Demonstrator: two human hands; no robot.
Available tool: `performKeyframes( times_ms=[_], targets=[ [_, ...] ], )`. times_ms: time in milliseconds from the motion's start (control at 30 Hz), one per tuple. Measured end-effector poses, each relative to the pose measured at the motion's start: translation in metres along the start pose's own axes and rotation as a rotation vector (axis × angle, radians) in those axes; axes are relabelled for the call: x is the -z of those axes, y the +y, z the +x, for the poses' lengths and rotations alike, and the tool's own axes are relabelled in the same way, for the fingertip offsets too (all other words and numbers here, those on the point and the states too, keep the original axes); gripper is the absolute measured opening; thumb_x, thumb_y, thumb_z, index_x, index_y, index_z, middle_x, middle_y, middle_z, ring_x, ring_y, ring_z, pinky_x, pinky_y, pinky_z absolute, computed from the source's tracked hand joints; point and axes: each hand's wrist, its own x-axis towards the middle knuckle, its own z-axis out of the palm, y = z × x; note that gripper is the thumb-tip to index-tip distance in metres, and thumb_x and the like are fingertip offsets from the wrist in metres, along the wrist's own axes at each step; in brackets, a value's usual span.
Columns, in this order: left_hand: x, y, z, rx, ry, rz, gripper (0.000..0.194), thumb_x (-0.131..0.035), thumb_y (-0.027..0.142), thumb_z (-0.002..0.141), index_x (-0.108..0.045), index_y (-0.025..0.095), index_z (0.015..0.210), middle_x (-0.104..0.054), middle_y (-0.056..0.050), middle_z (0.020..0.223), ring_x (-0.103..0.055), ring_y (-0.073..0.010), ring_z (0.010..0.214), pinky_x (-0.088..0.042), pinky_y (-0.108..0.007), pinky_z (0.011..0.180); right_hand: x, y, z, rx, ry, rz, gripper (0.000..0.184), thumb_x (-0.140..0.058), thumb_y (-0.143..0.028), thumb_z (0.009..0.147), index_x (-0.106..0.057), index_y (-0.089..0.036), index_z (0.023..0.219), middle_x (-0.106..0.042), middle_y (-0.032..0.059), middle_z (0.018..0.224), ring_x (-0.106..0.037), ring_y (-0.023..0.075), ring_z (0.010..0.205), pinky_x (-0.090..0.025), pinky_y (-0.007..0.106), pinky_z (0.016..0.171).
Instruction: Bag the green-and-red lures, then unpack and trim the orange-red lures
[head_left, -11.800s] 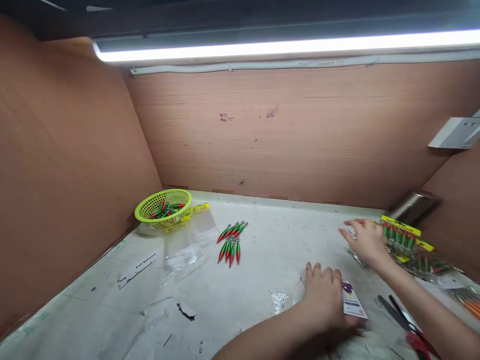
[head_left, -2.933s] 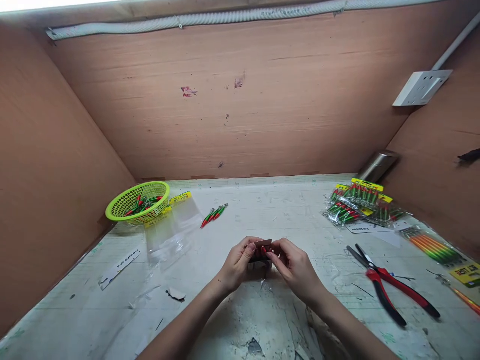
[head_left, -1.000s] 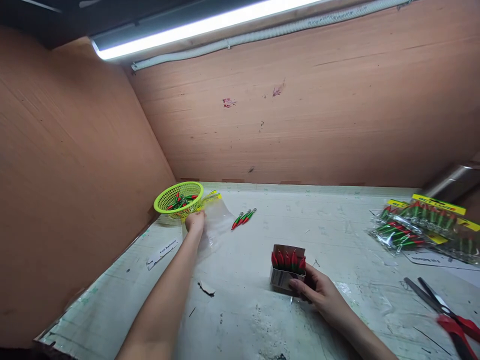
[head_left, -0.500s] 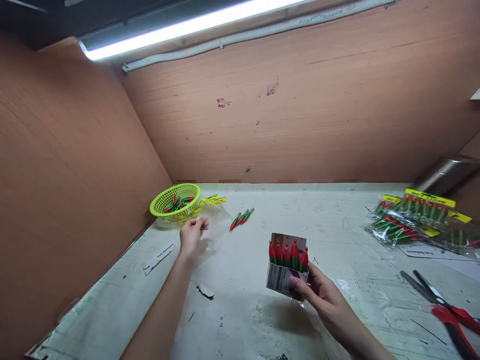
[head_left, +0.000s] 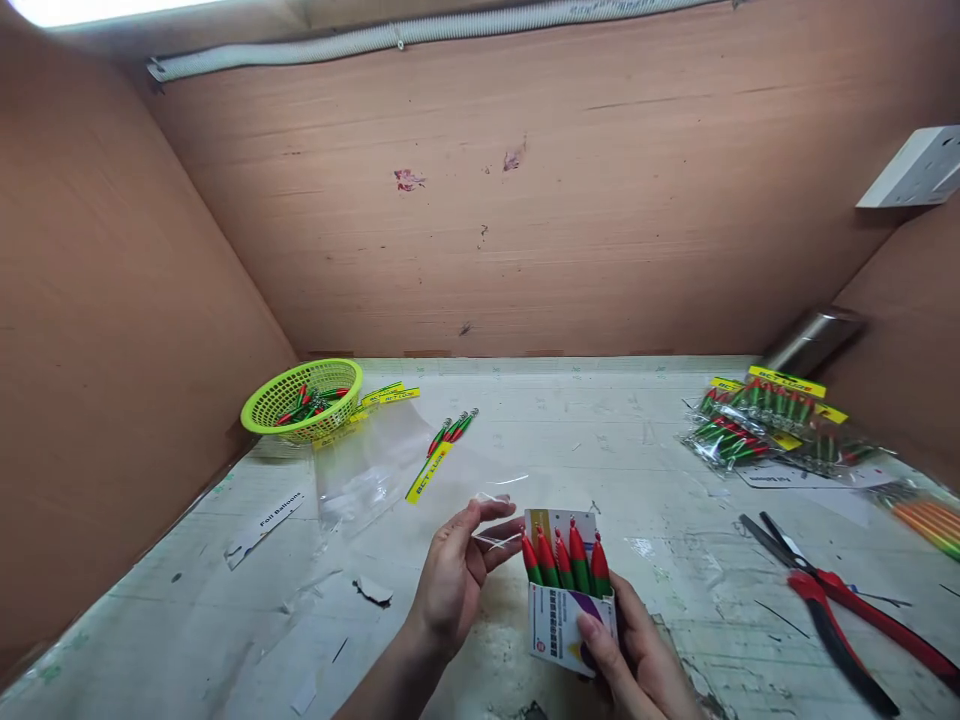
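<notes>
My right hand grips a small white printed carton, thumb across its front. Several red-and-green fishing lures stand upright in it, red tips showing above the rim. Just left of the carton, my left hand has its fingers closed on a clear plastic bag whose film shows around the fingertips. The bag's yellow header reads BCT LURE and lies further back. Behind that header, a few loose lures rest on the table.
A lime-green basket with lures stands at the back left, beside more yellow-headed bags. Filled lure packs are piled at the right. Red-handled scissors lie in front of them. A paper strip lies at the left.
My left hand has come from near the basket toward the carton, bringing a clear bag. My right hand still holds the carton, now slightly lower in view. The camera view has shifted.
</notes>
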Motion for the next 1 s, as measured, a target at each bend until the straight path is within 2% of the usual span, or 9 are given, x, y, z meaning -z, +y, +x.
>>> performKeyframes(
  times_ms=[100, 200, 333, 467, 633, 767, 867, 933, 1000],
  targets=[
    [0.000, -0.004, -0.002, 0.005, -0.039, 0.061, 0.048, -0.079, 0.054, 0.067, -0.076, 0.011, 0.087, -0.074, -0.015, 0.103, -0.069, -0.0277, 0.097, -0.054, -0.035, 0.085, 0.002, 0.002, -0.002, -0.101, 0.068, 0.124, 0.057, -0.053, -0.054, 0.090, -0.040, -0.028, 0.140, -0.064, 0.0095, 0.123, -0.063, 0.0256, 0.109, -0.054, 0.033, 0.088],
    [0.000, -0.007, -0.004, 0.029, -0.097, 0.091, 0.048, -0.079, 0.053, 0.068, -0.076, 0.015, 0.098, -0.073, -0.014, 0.111, -0.070, -0.0272, 0.095, -0.053, -0.038, 0.087, 0.002, -0.002, -0.002, -0.132, 0.072, 0.174, 0.063, -0.058, -0.055, 0.087, -0.039, -0.029, 0.142, -0.064, 0.0106, 0.125, -0.062, 0.0283, 0.111, -0.054, 0.036, 0.090],
    [0.001, -0.007, -0.005, 0.065, -0.163, 0.124, 0.051, -0.078, 0.055, 0.069, -0.075, 0.018, 0.103, -0.075, -0.013, 0.105, -0.071, -0.0255, 0.086, -0.053, -0.038, 0.083, 0.004, -0.010, 0.000, -0.119, -0.011, 0.169, 0.059, -0.056, -0.052, 0.089, -0.042, -0.026, 0.140, -0.063, 0.0112, 0.126, -0.060, 0.0280, 0.115, -0.050, 0.038, 0.098],
    [0.003, -0.006, -0.005, 0.105, -0.212, 0.168, 0.054, -0.076, 0.057, 0.070, -0.074, 0.018, 0.107, -0.075, -0.013, 0.101, -0.071, -0.0249, 0.085, -0.053, -0.039, 0.084, 0.012, -0.018, -0.001, -0.106, -0.046, 0.086, 0.056, -0.056, -0.053, 0.089, -0.048, -0.025, 0.137, -0.059, 0.0110, 0.133, -0.062, 0.0266, 0.112, -0.052, 0.034, 0.094],
    [0.004, -0.006, -0.006, 0.038, -0.195, 0.166, 0.050, -0.076, 0.057, 0.071, -0.076, 0.020, 0.104, -0.075, -0.012, 0.104, -0.068, -0.0240, 0.096, -0.048, -0.039, 0.095, 0.020, -0.024, -0.003, -0.126, 0.023, 0.139, 0.055, -0.055, -0.052, 0.090, -0.046, -0.028, 0.139, -0.058, 0.0083, 0.136, -0.062, 0.0234, 0.112, -0.050, 0.032, 0.097],
    [0.003, -0.006, -0.007, 0.074, -0.267, 0.145, 0.050, -0.075, 0.057, 0.072, -0.075, 0.021, 0.107, -0.076, -0.010, 0.100, -0.067, -0.0233, 0.096, -0.048, -0.038, 0.094, 0.026, -0.024, 0.003, -0.064, -0.072, 0.024, 0.052, -0.056, -0.050, 0.090, -0.051, -0.027, 0.135, -0.059, 0.0091, 0.134, -0.057, 0.0256, 0.120, -0.045, 0.035, 0.104],
    [0.003, -0.006, -0.009, 0.105, -0.305, 0.156, 0.055, -0.071, 0.061, 0.074, -0.072, 0.023, 0.114, -0.076, -0.009, 0.094, -0.068, -0.0230, 0.090, -0.049, -0.039, 0.090, 0.026, -0.028, 0.006, -0.076, -0.146, 0.001, 0.051, -0.057, -0.051, 0.089, -0.051, -0.026, 0.134, -0.064, 0.0106, 0.126, -0.060, 0.0265, 0.114, -0.049, 0.036, 0.097],
    [0.004, -0.006, -0.010, 0.116, -0.316, 0.179, 0.059, -0.069, 0.062, 0.075, -0.069, 0.023, 0.118, -0.076, -0.009, 0.090, -0.068, -0.0223, 0.085, -0.050, -0.039, 0.088, 0.024, -0.034, 0.004, -0.131, -0.145, 0.042, 0.049, -0.057, -0.053, 0.089, -0.050, -0.026, 0.128, -0.067, 0.0099, 0.117, -0.066, 0.0240, 0.098, -0.053, 0.034, 0.083],
    [0.006, -0.006, -0.010, 0.128, -0.316, 0.196, 0.061, -0.068, 0.063, 0.075, -0.068, 0.022, 0.120, -0.076, -0.009, 0.086, -0.068, -0.0221, 0.083, -0.050, -0.039, 0.086, 0.022, -0.039, 0.003, -0.196, -0.150, 0.088, 0.045, -0.057, -0.056, 0.088, -0.049, -0.026, 0.121, -0.069, 0.0077, 0.105, -0.066, 0.0204, 0.082, -0.053, 0.031, 0.071]
  ],
)
